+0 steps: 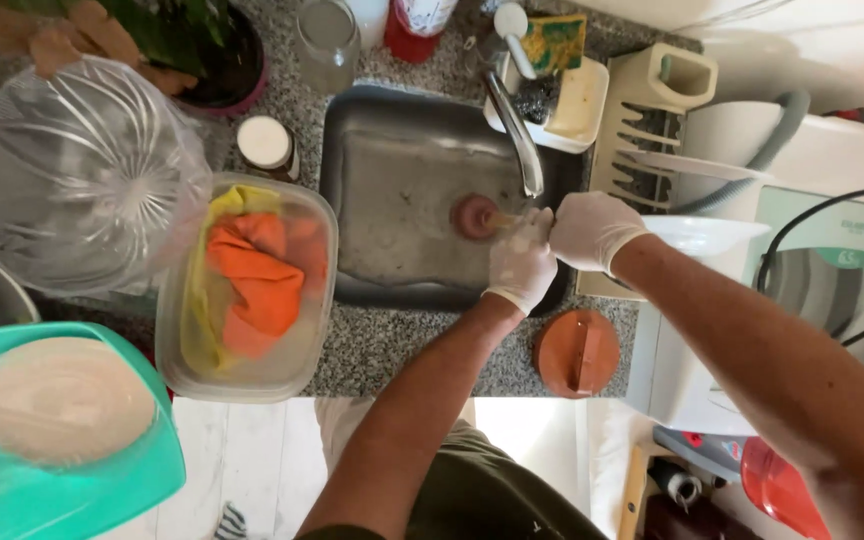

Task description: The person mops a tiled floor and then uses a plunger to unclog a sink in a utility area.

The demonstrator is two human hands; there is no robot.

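I am watching both gloved hands gripping the handle of a red plunger [474,215], which is standing on the sink [392,160] floor near its right edge, under the faucet [517,135]. The left hand [522,262] is closed low on the handle and the right hand [592,230] is closed above. If pushed hard, I think dirty water may be splashing onto the orange cloths [262,275] in the box at the counter's front edge

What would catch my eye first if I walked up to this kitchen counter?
Two gloved hands, left hand and right hand, grip a plunger standing in the steel sink. Left of the sink, a clear tub holds bright orange cloth.
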